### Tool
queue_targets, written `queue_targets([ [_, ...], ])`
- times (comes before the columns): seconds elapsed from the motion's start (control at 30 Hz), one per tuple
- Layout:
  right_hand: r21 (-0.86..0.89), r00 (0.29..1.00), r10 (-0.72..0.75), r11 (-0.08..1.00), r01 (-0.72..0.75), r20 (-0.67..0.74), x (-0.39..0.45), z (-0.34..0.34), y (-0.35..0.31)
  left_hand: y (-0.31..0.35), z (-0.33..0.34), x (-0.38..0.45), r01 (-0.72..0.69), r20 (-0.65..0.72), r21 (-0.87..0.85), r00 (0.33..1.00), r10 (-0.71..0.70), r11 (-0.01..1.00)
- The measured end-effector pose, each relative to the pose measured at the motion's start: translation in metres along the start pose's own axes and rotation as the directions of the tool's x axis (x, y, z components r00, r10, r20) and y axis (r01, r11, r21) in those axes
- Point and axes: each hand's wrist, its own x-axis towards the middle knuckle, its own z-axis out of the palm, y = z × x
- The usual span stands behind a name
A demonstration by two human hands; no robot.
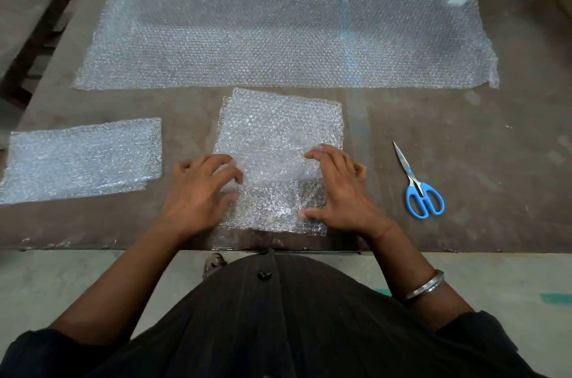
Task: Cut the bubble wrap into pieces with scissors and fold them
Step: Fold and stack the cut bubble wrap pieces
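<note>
A cut piece of bubble wrap (278,136) lies folded on the brown table (464,136) near its front edge. My left hand (198,191) lies on the piece's left side, fingers bent over its edge. My right hand (343,188) presses flat on its right side with the thumb near the front edge. A large sheet of bubble wrap (288,27) spreads across the back of the table. Blue-handled scissors (418,188) lie shut on the table to the right of my right hand, with neither hand on them.
A folded stack of bubble wrap (80,157) lies at the left of the table. The table's front edge (123,246) runs just before my body, with grey floor (62,284) below.
</note>
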Motion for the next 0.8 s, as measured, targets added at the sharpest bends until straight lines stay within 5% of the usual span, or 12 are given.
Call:
queue_targets([
  [0.27, 0.008, 0.994, 0.106, 0.994, -0.106, 0.003, 0.003, -0.003, -0.002, -0.037, 0.013, 0.012, 0.072, -0.048, -0.394, 0.994, -0.099, 0.916],
  [0.47, 0.031, 0.996, 0.086, 0.996, -0.087, 0.020, 0.003, -0.002, -0.001, -0.043, 0.004, 0.016, 0.095, 0.055, -0.270, 0.995, -0.083, 0.958],
  [0.8, 0.095, 0.997, -0.057, 0.994, 0.061, -0.044, 0.018, -0.011, 0.000, -0.022, -0.005, -0.031, 0.207, -0.026, -0.255, 0.975, -0.221, 0.945],
])
